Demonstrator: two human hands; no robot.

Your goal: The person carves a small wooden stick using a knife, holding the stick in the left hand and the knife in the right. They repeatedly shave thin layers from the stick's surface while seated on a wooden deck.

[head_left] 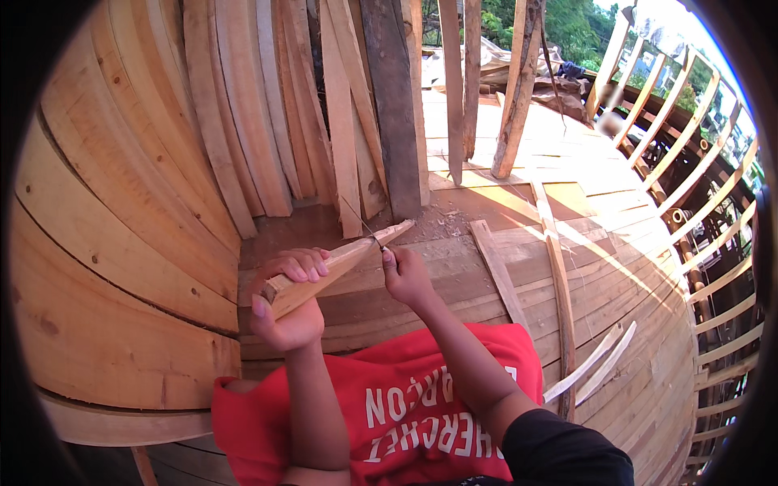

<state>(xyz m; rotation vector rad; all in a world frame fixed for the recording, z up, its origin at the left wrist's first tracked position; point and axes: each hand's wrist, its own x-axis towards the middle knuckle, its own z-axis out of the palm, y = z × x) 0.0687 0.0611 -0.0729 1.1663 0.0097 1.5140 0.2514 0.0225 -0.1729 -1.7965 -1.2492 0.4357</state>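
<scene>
My left hand (290, 298) is wrapped round the thick near end of a pale wooden piece (340, 263), fingers over its top and thumb at the end. The piece slants away to the right and narrows to a rough, whittled tip. Beside that tip my right hand (407, 277) is closed on a knife (362, 226). Its thin dark blade, seen almost edge-on, crosses the wood and points up and to the left. The knife's handle is mostly hidden in my fist. Beneath my forearms lies red cloth (389, 373) with white lettering.
Curved planks (138, 202) form a wall on my left. Upright boards (251, 105) and a dark post (392, 113) stand ahead. Loose strips (555, 275) and two pale curved offcuts (604, 360) lie on the plank floor (640, 324). Shavings (446, 223) litter it; curved ribs (705, 186) line the right.
</scene>
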